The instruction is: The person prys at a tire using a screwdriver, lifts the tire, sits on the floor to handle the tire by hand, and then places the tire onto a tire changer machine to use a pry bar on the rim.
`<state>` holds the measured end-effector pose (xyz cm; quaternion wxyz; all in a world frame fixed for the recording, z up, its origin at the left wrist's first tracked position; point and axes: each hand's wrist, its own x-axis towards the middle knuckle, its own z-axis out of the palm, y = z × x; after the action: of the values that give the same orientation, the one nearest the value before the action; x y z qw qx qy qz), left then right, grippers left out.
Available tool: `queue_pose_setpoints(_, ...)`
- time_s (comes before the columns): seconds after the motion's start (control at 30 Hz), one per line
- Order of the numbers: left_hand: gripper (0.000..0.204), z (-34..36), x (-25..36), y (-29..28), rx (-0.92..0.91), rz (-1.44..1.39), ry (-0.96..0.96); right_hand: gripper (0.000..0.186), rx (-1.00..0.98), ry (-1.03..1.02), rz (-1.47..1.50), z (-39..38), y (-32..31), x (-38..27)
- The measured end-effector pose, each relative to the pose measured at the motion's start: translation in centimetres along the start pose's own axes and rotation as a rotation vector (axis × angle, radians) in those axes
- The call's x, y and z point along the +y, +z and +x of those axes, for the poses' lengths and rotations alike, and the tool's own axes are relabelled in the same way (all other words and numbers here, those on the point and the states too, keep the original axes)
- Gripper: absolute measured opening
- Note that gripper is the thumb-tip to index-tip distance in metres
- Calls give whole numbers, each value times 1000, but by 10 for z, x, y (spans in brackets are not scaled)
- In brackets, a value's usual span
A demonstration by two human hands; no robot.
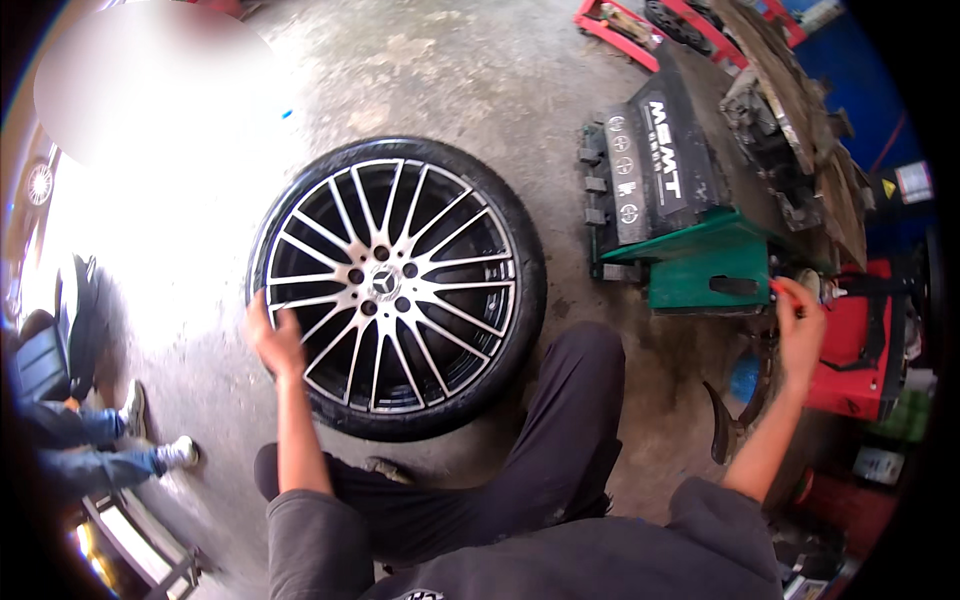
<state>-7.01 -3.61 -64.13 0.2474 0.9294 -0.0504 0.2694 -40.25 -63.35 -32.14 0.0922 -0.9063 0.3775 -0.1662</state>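
Observation:
A car wheel (440, 268) with a black tyre and silver-and-black spokes is in front of me, its spoked face turned up toward me. My left hand (275, 338) grips its left edge, with the thumb over the tyre's inner side. Out to the right, my right hand (800, 318) is raised beside the end of a green and black machine cabinet (705, 265). Its fingers are drawn together near a small red spot, and what they hold is too small to make out.
A red toolbox or cabinet (850, 370) stands right of my right forearm. A blue round item (745, 380) lies below the green cabinet. Red metal frames (620, 35) are at the far right. At the left, another person's legs in jeans (100, 465) reach onto the concrete floor (400, 60).

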Motion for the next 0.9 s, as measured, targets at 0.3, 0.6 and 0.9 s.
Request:
queue_pose_setpoints(0.3, 40, -141, 231, 67, -664, -480, 98, 17, -801, -300, 508, -60, 315, -167)
queue_pose_setpoints(0.6, 43, -151, 244, 73, -597, -254, 192, 16, -711, -408, 527, -67, 351, -150)
queue_pose_setpoints(0.9, 42, -151, 244, 76, -591, -256, 174, 19, -733, -378, 593, -60, 350, -155)
